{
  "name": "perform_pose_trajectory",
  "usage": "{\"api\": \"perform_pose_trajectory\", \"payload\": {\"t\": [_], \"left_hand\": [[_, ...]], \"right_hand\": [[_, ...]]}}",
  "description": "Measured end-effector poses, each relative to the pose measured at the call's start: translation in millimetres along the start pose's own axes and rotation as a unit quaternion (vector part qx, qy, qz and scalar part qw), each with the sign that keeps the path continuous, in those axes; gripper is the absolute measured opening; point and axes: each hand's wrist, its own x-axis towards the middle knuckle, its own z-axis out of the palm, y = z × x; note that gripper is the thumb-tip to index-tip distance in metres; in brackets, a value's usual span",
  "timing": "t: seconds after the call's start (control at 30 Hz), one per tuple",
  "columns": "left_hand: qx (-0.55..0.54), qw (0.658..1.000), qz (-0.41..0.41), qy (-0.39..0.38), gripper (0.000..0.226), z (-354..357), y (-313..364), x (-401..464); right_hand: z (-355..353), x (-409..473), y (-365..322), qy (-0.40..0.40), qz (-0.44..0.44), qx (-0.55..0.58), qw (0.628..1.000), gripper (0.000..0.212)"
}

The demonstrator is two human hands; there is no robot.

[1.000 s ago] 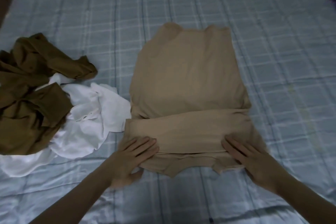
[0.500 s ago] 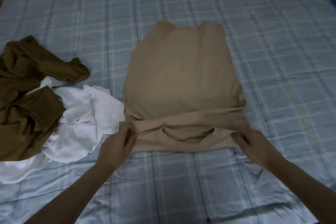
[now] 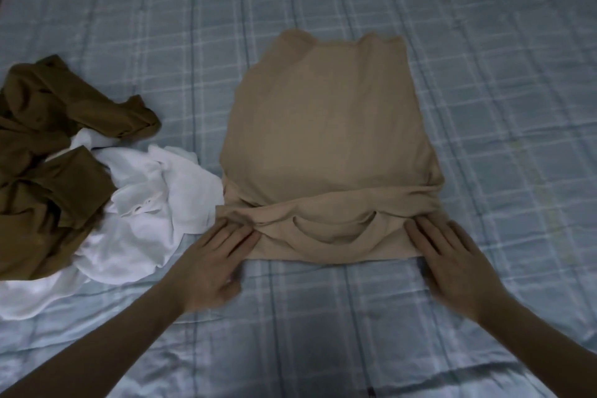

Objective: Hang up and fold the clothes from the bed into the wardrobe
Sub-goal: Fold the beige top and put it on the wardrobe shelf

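Two flat hands, left (image 3: 217,263) and right (image 3: 452,255), fingers straight and gripping nothing, press the near corners of a tan knit top (image 3: 326,145) mid-bed on the blue plaid sheet (image 3: 500,74); the bunched near fold could spring loose or snag the crumpled white shirt (image 3: 151,203) touching its left edge.

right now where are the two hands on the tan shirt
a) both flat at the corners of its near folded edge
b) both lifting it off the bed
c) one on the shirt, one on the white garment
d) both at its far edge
a: the left hand and the right hand lie with straight fingers at the two near corners of the tan shirt, which lies flat on the plaid bedsheet.
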Motion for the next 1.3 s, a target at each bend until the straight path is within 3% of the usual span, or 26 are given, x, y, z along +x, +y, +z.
{"api": "perform_pose_trajectory", "payload": {"t": [0.1,0.3,0.4,0.47,0.53,0.6,0.7,0.77,0.83,0.93,1.07,1.17,1.3], "left_hand": [[-0.003,0.999,-0.017,0.046,0.069,-4,1,17],[0.005,0.988,-0.053,0.145,0.05,-7,3,45],[0.01,0.985,-0.037,0.167,0.043,-15,1,48],[0.018,0.987,-0.016,0.156,0.041,-22,-2,49],[0.006,0.993,0.018,0.116,0.042,-26,-2,41],[-0.045,0.998,0.03,0.044,0.042,-33,0,26],[-0.146,0.984,-0.027,-0.101,0.027,-57,8,10],[-0.235,0.939,-0.085,-0.235,0.022,-71,15,12],[-0.306,0.878,-0.142,-0.341,0.032,-73,19,17],[-0.376,0.811,-0.201,-0.4,0.04,-74,17,24],[-0.411,0.818,-0.211,-0.343,0.033,-80,1,44],[-0.414,0.83,-0.239,-0.286,0.019,-88,-15,64],[-0.41,0.851,-0.283,-0.169,0.009,-84,-23,82]], "right_hand": [[0,9,-7,-0.006,0.036,-0.004,0.999,0.082],[0,18,-13,0.068,0.045,-0.011,0.997,0.055],[-10,30,-8,0.063,0.048,0.0,0.997,0.047],[-14,36,-2,0.032,0.045,0.002,0.998,0.052],[-12,35,6,-0.017,0.008,0.008,1.0,0.061],[-14,28,12,-0.05,-0.011,0.0,0.999,0.057],[-34,14,8,-0.069,-0.082,0.03,0.994,0.063],[-51,2,6,-0.117,-0.095,0.079,0.985,0.059],[-60,-9,6,-0.273,-0.061,0.152,0.948,0.056],[-70,-3,6,-0.385,0.008,0.203,0.9,0.05],[-83,28,12,-0.389,0.081,0.153,0.905,0.04],[-91,55,19,-0.347,0.115,0.131,0.921,0.036],[-82,80,22,-0.261,0.164,0.121,0.944,0.012]]}}
